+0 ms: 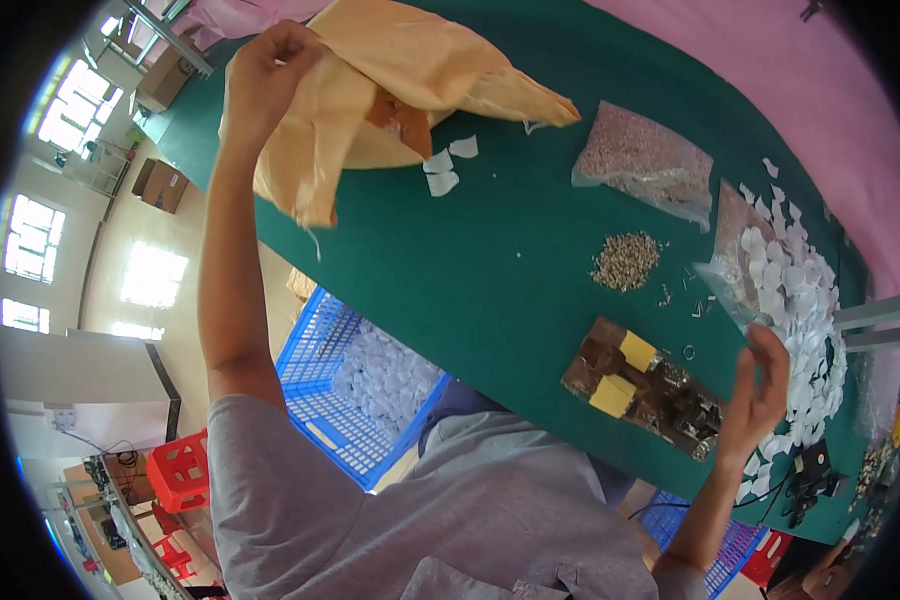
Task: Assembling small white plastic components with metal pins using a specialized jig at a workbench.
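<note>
At the far left of the table, my left hand [278, 68] has its fingers closed on the edge of a yellow woven sack [425, 50]. The sack's mouth gapes toward me, with a few white pieces [440, 172] lying beside it. My right hand [760, 395] is raised at the right with its fingers apart, and I see nothing held in it. It is between a spread heap of white petal-shaped pieces [795, 310] and a brown block fixture [600, 358] with yellow pads [612, 396] and metal parts.
A clear bag of small parts [642, 160] lies on the green table [450, 285], near a loose pile of small metallic pieces [626, 262]. Below the table edge stands a blue crate [320, 335] holding white pieces. A black device with a cable [813, 480] is at the right.
</note>
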The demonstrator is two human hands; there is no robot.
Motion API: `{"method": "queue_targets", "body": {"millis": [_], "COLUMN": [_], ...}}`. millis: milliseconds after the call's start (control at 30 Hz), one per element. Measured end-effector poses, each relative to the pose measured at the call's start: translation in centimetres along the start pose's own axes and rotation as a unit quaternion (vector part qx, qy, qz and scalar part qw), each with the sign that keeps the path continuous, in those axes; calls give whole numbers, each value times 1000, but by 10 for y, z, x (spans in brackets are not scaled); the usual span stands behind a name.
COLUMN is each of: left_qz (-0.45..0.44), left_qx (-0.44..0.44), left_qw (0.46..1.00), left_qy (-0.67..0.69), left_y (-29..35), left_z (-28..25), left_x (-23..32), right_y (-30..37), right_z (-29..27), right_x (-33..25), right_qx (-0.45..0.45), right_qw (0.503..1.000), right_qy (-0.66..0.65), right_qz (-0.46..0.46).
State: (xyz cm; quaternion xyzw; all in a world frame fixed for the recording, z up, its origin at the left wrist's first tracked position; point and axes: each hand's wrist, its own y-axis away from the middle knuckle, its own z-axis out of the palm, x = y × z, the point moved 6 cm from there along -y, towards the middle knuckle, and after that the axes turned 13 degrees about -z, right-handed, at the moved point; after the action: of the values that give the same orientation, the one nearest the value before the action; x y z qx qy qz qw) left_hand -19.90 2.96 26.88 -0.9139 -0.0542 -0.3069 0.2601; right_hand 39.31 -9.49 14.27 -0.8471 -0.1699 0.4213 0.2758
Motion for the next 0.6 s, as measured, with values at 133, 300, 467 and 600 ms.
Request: {"method": "queue_targets", "body": {"millis": [133, 300, 467, 600], "left_qz": [-9, -341, -490, -576], "left_qx": [-12, 324, 242, 276], "left_qw": [973, 855, 819, 756], "left_qy": [229, -219, 176, 144], "left_y": [2, 52, 101, 125], "left_z": [-4, -95, -18, -16], "left_x": [-16, -327, -407, -396], "right_y": [-86, -217, -324, -310], "right_z": [79, 252, 455, 575], "right_x": [-10, 16, 44, 9], "right_qx": [-135, -212, -275, -441], "right_qw": [988, 955, 954, 878], "right_qy": [-73, -207, -84, -96], "right_qz": [-23, -19, -80, 159]}}
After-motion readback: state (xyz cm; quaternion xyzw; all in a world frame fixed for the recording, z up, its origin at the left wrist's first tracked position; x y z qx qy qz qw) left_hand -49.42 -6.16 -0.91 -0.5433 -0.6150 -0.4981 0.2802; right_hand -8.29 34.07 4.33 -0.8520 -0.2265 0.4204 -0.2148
